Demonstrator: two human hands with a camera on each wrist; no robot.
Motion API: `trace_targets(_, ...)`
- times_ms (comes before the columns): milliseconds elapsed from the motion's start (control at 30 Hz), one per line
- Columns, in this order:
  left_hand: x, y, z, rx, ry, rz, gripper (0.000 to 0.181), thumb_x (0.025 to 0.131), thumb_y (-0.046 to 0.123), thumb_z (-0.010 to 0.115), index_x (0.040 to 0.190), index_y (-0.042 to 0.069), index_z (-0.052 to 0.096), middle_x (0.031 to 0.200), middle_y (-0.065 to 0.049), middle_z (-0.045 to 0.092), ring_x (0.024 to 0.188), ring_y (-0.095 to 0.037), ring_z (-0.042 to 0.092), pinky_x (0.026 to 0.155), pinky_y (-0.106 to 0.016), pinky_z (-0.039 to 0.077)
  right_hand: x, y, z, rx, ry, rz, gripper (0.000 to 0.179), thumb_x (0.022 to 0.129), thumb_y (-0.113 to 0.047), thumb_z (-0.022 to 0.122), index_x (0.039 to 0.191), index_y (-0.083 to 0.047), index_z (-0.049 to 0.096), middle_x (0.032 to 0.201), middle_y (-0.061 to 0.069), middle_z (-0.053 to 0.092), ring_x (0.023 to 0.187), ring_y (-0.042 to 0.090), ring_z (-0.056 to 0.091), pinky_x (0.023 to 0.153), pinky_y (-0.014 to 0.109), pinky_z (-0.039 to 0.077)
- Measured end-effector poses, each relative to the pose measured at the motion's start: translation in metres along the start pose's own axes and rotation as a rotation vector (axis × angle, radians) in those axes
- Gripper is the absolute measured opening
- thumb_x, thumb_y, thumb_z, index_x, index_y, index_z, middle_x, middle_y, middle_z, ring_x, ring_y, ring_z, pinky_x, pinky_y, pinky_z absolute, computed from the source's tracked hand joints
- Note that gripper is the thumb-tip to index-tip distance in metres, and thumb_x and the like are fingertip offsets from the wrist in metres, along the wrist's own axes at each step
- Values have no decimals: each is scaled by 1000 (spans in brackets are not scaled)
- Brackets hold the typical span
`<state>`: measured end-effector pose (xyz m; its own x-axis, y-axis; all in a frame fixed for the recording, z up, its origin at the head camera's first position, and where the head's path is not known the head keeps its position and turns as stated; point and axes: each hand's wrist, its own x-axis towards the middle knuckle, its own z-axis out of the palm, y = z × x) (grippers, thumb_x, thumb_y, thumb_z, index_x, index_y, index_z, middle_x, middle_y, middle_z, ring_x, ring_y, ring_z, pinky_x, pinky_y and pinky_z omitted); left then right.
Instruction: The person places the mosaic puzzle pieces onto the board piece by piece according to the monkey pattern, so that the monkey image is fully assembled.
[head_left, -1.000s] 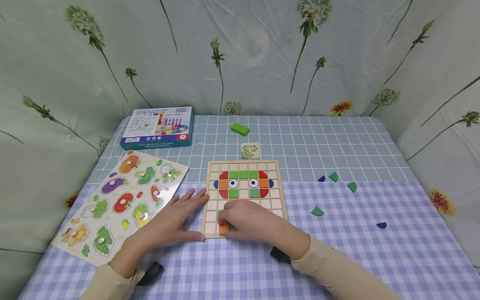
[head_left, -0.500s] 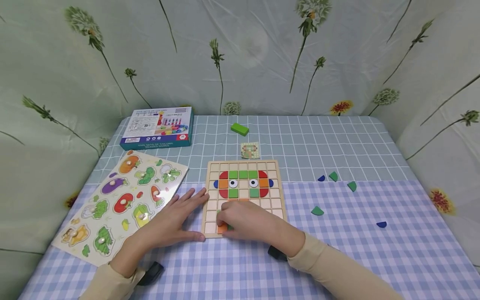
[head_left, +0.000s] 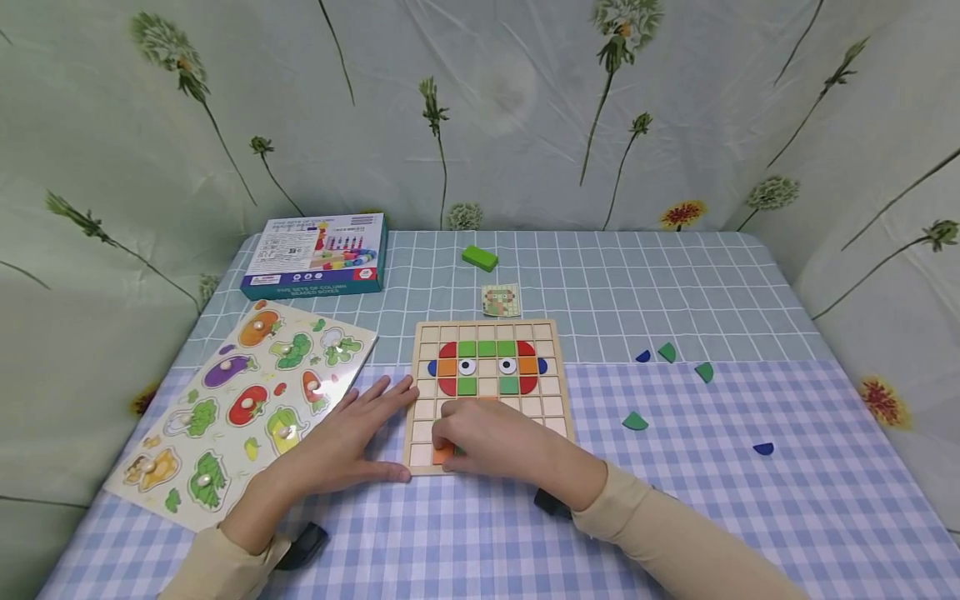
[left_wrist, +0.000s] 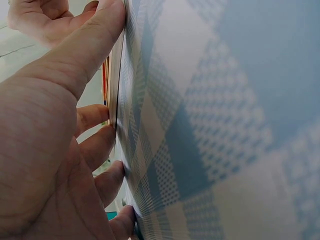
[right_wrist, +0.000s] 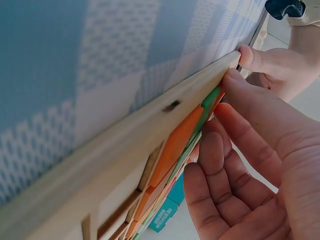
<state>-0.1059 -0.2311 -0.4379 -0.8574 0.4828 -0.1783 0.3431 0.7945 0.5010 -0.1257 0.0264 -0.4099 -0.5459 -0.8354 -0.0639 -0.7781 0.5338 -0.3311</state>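
Observation:
A wooden grid board [head_left: 558, 330] holds red, orange, green and blue tiles and two round eye tiles [head_left: 507, 367], laid out like a face. My right hand [head_left: 487, 437] is over its lower part, thumb and index finger pinching an orange square tile [head_left: 442, 454] in the bottom row near the left corner. In the right wrist view the thumb [right_wrist: 250, 95] lies at the board's near rim, above green and orange tiles [right_wrist: 175, 145]. Fingers spread, my left hand [head_left: 345, 437] rests against the board's left edge. My right palm hides several lower cells.
Right of the board lie loose green quarter-round tiles [head_left: 635, 422] and blue half-round tiles [head_left: 763, 450]. A small pattern card [head_left: 500, 300] and a green block [head_left: 480, 258] sit behind it. A vegetable knob puzzle [head_left: 247, 442] and a printed box [head_left: 315, 257] occupy the left.
My right hand has shifted slightly left with the orange tile, toward the board's lower left corner. The left hand has stayed at the board's edge.

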Motion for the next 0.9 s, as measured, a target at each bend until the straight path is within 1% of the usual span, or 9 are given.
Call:
trace_targets(167, 0, 1, -1, 7, 8, 11, 108, 78, 68, 86, 167, 25, 41, 178, -2, 31, 167, -43, 21, 129, -78, 11, -1, 1, -1, 7, -15, -5, 18, 93, -29, 87, 104, -15, 83, 90, -6, 71, 78, 2, 56, 74, 14, 52)
trace_targets(300, -1, 2, -2, 7, 1, 10, 107, 79, 69, 84, 167, 25, 41, 178, -2, 31, 166, -43, 21, 128, -79, 12, -5, 1, -3, 18, -22, -15, 18, 96, -29, 84, 109, -16, 83, 95, -6, 73, 81, 1, 57, 78, 14, 54)
trace_targets(433, -1, 2, -3, 10, -2, 12, 107, 80, 70, 83, 167, 24, 41, 178, -2, 31, 166, -44, 22, 127, -79, 12, -15, 4, -9, 70, -3, 8, 17, 99, -26, 80, 112, -17, 82, 98, -4, 73, 79, 3, 55, 75, 17, 53)
trace_targets(500, -1, 3, -3, 9, -1, 10, 108, 79, 70, 84, 167, 25, 41, 178, -2, 31, 166, -43, 22, 128, -78, 12, -23, 8, -12, 111, 12, 38, 18, 99, -26, 79, 114, -16, 82, 100, -3, 73, 79, 4, 55, 75, 19, 53)
trace_targets(567, -2, 3, -3, 8, 1, 12, 107, 79, 70, 84, 167, 24, 41, 178, -2, 31, 166, -44, 22, 128, -78, 12, -33, 15, -17, 151, 26, 88, 19, 100, -25, 78, 116, -15, 81, 102, -3, 74, 80, 6, 56, 75, 21, 53)
trace_targets(667, -2, 2, -2, 7, 2, 11, 107, 79, 69, 85, 167, 24, 41, 178, -2, 32, 166, -43, 22, 129, -77, 12, -50, 29, -24, 180, 58, 163, 22, 100, -26, 77, 118, -14, 80, 107, -3, 75, 83, 6, 58, 77, 23, 54)
trace_targets(800, -2, 1, -2, 10, 2, 11, 108, 79, 68, 86, 167, 24, 41, 178, -2, 31, 166, -43, 22, 130, -76, 12, -80, 55, -35, 136, 147, 255, 22, 98, -24, 80, 116, -12, 80, 99, -3, 73, 82, 7, 61, 73, 25, 55)
trace_targets(900, -1, 2, -1, 11, -1, 4, 109, 78, 67, 86, 167, 25, 40, 178, -1, 30, 167, -42, 21, 130, -75, 11, -105, 76, -44, 83, 215, 350, 22, 96, -23, 82, 115, -11, 80, 95, -3, 72, 84, 9, 64, 73, 28, 57)
